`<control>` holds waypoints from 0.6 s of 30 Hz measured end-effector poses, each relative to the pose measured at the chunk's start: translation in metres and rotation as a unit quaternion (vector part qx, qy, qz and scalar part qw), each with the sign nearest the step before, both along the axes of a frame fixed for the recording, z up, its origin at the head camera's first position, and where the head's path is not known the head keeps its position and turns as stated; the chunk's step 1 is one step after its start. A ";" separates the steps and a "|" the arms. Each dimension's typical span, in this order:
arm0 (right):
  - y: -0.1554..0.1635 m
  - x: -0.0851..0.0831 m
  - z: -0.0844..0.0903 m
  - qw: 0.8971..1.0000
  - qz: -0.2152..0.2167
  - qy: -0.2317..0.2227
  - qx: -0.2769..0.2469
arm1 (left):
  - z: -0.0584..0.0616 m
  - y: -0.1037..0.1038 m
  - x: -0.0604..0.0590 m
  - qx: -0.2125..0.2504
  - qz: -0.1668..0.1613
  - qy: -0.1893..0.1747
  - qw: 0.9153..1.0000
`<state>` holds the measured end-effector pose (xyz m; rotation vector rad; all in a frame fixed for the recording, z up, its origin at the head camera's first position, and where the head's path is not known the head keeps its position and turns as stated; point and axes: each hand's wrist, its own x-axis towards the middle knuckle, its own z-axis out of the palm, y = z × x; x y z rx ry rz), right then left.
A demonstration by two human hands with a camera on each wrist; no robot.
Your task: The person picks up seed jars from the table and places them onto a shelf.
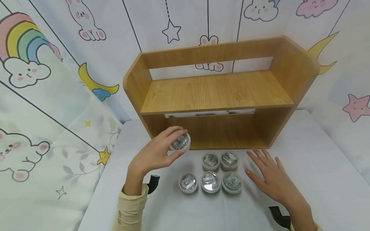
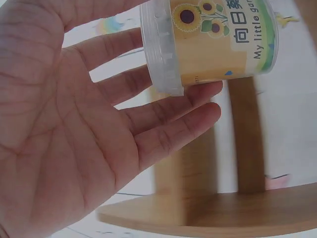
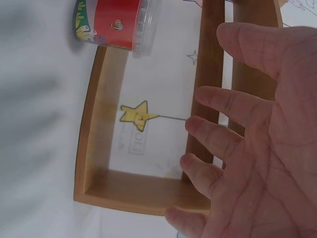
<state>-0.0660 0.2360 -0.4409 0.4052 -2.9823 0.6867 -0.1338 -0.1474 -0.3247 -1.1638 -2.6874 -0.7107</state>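
Note:
My left hand (image 1: 156, 153) holds a small clear-lidded plastic tub (image 1: 180, 142) between thumb and fingers, raised in front of the shelf's lower left part. In the left wrist view this tub (image 2: 218, 42) shows a yellow-orange label with sunflowers and the words "My little". My right hand (image 1: 271, 180) hovers with spread, straight fingers near the shelf's lower right corner, holding nothing. Between the hands, similar tubs stand on the table, two in a back row and three in front, the nearest to my right hand being the front right tub (image 1: 232, 182). One red-labelled tub (image 3: 116, 22) shows in the right wrist view.
A two-tier wooden shelf (image 1: 216, 93) stands at the back of the white table (image 1: 170, 208), its lower tier open toward me. A patterned cloth (image 1: 57, 112) with cartoon animals, stars and clouds hangs behind and at both sides.

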 end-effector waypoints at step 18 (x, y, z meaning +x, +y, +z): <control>0.002 0.004 0.004 1.000 -0.004 -0.014 -0.002 | 0.086 -0.003 -0.022 0.001 -0.001 0.066 0.998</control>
